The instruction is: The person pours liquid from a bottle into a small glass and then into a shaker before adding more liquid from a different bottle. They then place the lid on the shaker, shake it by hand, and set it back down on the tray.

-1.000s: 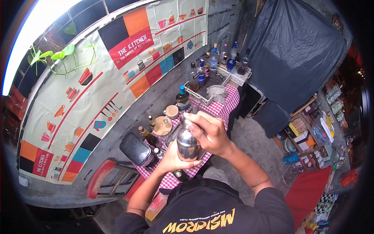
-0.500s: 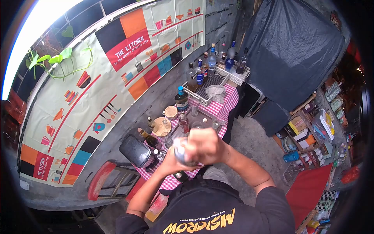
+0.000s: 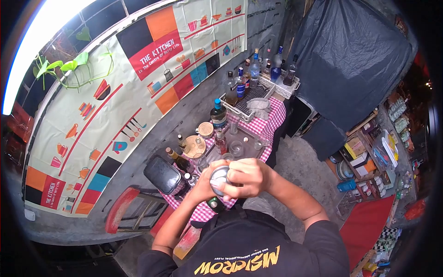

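Observation:
A shiny rounded metal vessel (image 3: 220, 181) is held in front of my chest, above the near edge of the checkered tablecloth (image 3: 273, 121). My left hand (image 3: 203, 186) is wrapped round its left side. My right hand (image 3: 247, 177) is closed on it from the right, fingers bent over its top. Just below the hands stands a dark green bottle (image 3: 215, 204). Beyond them, a grey tray (image 3: 251, 134) bears glasses and a small bottle with red liquid (image 3: 221, 142). The vessel's lower part is hidden.
A black tub (image 3: 162, 174) and dark bottles (image 3: 179, 161) are at the left, near a round wooden board (image 3: 194, 147). Several bottles stand in a white wire rack (image 3: 237, 109) at the back. Shelves with boxes (image 3: 357, 152) are at the right.
The hands and metal vessel, blurred before, now look sharp and sit slightly lower against the table. Both hands still hold the vessel. The whole view has shifted a little.

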Tool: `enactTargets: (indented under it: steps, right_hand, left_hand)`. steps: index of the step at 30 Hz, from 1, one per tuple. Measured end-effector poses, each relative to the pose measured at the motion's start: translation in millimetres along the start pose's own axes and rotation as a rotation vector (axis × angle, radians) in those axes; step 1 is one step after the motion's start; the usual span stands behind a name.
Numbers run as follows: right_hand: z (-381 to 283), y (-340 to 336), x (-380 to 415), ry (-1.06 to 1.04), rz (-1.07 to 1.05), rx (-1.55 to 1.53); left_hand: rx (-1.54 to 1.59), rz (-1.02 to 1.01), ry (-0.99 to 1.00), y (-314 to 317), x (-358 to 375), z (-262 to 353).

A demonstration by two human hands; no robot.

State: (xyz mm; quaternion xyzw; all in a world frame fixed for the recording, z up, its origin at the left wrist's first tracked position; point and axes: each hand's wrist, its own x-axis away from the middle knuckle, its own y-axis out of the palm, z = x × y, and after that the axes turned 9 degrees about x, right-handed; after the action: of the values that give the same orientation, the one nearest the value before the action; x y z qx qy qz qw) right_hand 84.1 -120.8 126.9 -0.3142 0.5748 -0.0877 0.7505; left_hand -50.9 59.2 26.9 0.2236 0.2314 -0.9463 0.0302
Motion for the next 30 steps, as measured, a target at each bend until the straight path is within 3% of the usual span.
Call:
enactTargets:
  steps: [2,4,5,8,9,10,12,14,15,16,18,20,22,24,26,27,30]
  right_hand:
    - [1.7,7.1,3.0,0.186,0.030,-0.023]
    - [11.2,14.6,-0.6,0.694,0.012,-0.074]
    - [23.3,23.0,5.5,0.707,0.064,-0.088]
    - [13.0,10.9,0.4,0.424,0.045,-0.090]
    - [10.8,4.2,1.7,0.230,0.000,-0.112]
    - [5.8,0.4,-8.7,0.098,0.073,-0.056]
    - [3.4,-3.0,-1.0,0.088,0.055,-0.103]
    - [8.6,9.7,13.2,0.482,0.070,-0.054]
    - [8.5,6.3,-6.9,0.766,0.107,-0.182]
    - [15.7,10.5,-0.4,0.840,0.063,-0.168]
    - [19.1,12.1,3.2,0.731,0.098,-0.119]
    - [9.7,2.9,15.0,0.330,0.121,-0.051]
    - [-1.9,-1.0,17.2,0.018,0.149,-0.016]
    - [-6.5,-0.1,12.6,0.055,0.142,-0.006]
    - [6.4,8.8,7.1,0.470,0.144,0.046]
    - [13.3,2.3,-2.2,0.720,0.126,-0.147]
    - [17.2,4.6,0.0,0.719,0.168,-0.181]
  left_hand:
    - [0.315,0.052,-0.165,-2.3,-3.8,10.6]
    - [0.577,-0.045,-0.420,-3.1,-13.4,22.7]
    - [0.649,-0.041,-0.483,-0.9,-16.5,25.2]
    - [0.496,0.120,-0.289,8.7,-14.0,29.3]
    - [0.274,0.212,-0.154,8.9,-11.1,21.0]
    - [0.069,0.149,-0.024,5.6,-9.7,12.3]
    - [0.072,0.146,-0.039,8.3,-7.1,11.2]
    - [0.142,-0.054,-0.185,-2.0,-18.3,30.9]
    - [0.424,0.016,-0.307,2.8,-20.1,33.1]
    - [0.441,-0.024,-0.469,0.5,-22.6,36.1]
    - [0.394,0.025,-0.437,1.0,-25.1,43.2]
    - [0.046,0.086,-0.114,1.9,-20.2,42.4]
    - [-0.013,0.092,0.177,3.1,-11.6,18.1]
    - [0.062,0.074,0.095,3.8,-11.4,18.2]
    - [0.257,-0.018,-0.211,4.0,-18.3,30.3]
    - [0.388,-0.002,-0.385,4.2,-25.5,43.3]
    - [0.411,0.043,-0.387,7.7,-30.3,49.2]
